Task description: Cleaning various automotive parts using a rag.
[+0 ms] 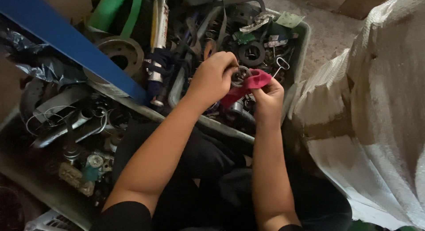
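item: small metal ring (239,76), held over the near edge of a grey bin (301,45) of scrap parts. left hand (212,78) pinches it closed; right hand (268,96) grips a pink rag (248,84) against it. step: wiping, seemingly. next calls for turning the ring within the rag.

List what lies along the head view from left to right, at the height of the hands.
Crumpled dark foil → blue beam → round metal flange → left hand → small metal ring part → pink cloth → right hand → grey bin's rim → white woven sack.
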